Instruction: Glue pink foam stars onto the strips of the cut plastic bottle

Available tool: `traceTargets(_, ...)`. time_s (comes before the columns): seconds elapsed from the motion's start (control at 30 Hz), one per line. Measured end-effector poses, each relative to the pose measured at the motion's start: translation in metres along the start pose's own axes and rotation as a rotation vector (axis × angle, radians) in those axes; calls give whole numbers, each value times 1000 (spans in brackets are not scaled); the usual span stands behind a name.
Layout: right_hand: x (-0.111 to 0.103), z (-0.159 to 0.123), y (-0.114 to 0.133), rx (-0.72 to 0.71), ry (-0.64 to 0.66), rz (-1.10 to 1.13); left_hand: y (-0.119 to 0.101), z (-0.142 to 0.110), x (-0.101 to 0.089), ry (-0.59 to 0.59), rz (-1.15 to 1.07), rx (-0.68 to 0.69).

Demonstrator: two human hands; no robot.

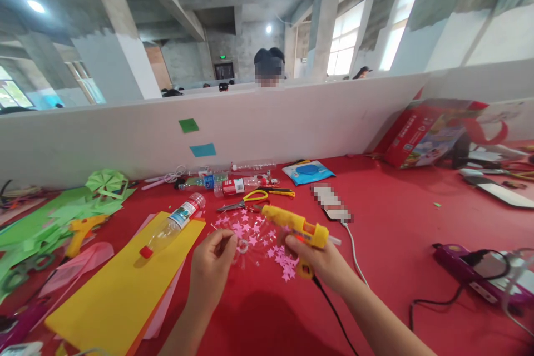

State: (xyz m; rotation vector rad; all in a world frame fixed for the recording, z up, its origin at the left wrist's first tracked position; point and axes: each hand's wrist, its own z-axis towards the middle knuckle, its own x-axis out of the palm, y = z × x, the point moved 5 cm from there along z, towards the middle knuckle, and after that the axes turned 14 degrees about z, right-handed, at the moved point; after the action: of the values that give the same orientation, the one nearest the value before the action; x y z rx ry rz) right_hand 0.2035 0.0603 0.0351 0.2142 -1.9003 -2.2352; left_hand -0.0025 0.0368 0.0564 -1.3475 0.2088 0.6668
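My right hand (323, 261) grips a yellow glue gun (294, 225) by its handle, nozzle pointing left, its black cord trailing toward me. My left hand (212, 270) pinches a clear plastic piece (246, 242) dotted with pink stars, held just above the red table (387, 222). The gun's nozzle sits a little above and right of that piece. Loose pink stars (286, 264) lie beneath the gun.
Yellow foam sheet (120, 283) with an empty bottle (173, 224) lies left. Scissors (244, 202), more bottles (233, 184), a wipes packet (307, 171) and a phone (331, 203) sit behind. Green paper cut-outs (50, 222) far left; purple power strip (475, 270) right; a white partition (250, 122) behind with a person beyond.
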Motion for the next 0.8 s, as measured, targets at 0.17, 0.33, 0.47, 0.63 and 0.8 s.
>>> traceTargets(0.17, 31, -17, 20, -7, 131, 169, 8, 4, 1, -15, 84, 46)
traceTargets(0.33, 33, -15, 16, -21, 106, 148, 8, 2, 2, -24, 160, 99)
traceTargets(0.47, 32, -15, 16, -65, 78, 86, 1, 1, 2, -56, 224, 169)
traceTargets(0.63, 33, -15, 17, -69, 82, 77, -1, 1, 2, -77, 252, 194)
traceTargets(0.8, 35, -13, 14, -49, 80, 98, 0, 0, 1, -96, 279, 227)
